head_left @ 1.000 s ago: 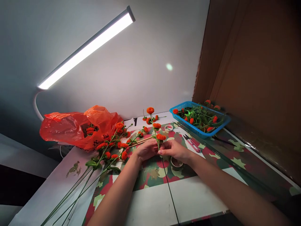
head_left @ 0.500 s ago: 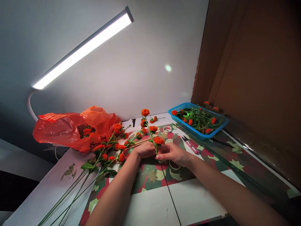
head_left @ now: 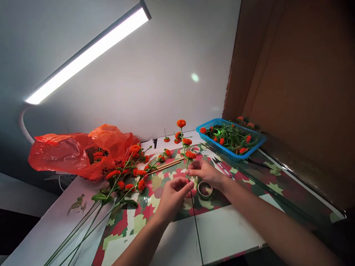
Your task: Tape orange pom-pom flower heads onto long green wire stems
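Observation:
Both hands hold one artificial flower stem (head_left: 185,146) with three orange pompom blooms, standing nearly upright over the patterned table cover (head_left: 249,177). My right hand (head_left: 203,171) pinches the stem just under the lowest bloom. Lower down, my left hand (head_left: 173,194) is closed in a pinch on the same stem, whose dark wire runs down toward the table's front edge. A roll of tape (head_left: 205,189) lies just below my right hand.
Several finished flower stems (head_left: 122,177) lie at the left beside an orange plastic bag (head_left: 80,149). A blue basket (head_left: 230,138) of small blooms stands at the back right, with small scissors (head_left: 221,166) near it. A lit lamp bar (head_left: 85,55) hangs overhead; brown cardboard walls the right.
My left hand has slid down the stem, away from the right hand. The stem has come up more upright, and the view has shifted slightly.

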Action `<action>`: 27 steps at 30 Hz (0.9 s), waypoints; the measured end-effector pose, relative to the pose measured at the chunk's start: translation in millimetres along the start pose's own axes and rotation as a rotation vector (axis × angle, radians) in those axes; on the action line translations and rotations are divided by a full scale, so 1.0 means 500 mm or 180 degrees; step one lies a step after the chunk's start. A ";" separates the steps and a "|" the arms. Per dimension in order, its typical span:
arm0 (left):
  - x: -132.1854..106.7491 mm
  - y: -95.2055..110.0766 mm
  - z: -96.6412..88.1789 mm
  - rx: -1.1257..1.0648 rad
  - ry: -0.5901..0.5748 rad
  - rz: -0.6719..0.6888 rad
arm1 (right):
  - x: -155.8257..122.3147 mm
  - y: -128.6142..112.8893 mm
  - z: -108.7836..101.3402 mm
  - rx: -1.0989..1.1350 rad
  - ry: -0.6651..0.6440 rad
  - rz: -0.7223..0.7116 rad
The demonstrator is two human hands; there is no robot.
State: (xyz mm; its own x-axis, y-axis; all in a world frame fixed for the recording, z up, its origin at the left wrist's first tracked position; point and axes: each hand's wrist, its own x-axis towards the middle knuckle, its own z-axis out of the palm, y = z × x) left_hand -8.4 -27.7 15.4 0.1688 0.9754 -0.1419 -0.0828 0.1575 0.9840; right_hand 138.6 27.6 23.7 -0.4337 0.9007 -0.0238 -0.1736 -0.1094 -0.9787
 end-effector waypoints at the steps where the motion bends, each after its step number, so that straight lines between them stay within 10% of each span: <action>1: -0.004 0.002 0.008 0.0125 0.0131 0.0042 | 0.000 0.001 -0.001 0.0012 0.0035 0.0002; 27: 0.016 -0.021 -0.002 -0.1263 -0.0555 -0.0104 | 0.005 0.022 -0.016 0.0550 -0.0671 0.0041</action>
State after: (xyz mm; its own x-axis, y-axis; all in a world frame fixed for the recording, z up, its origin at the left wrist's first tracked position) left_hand -7.4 -21.6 4.0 0.3381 0.9336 -0.1187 -0.4401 0.2683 0.8569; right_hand 142.6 31.7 11.3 -0.6083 0.7933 0.0248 -0.3074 -0.2067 -0.9289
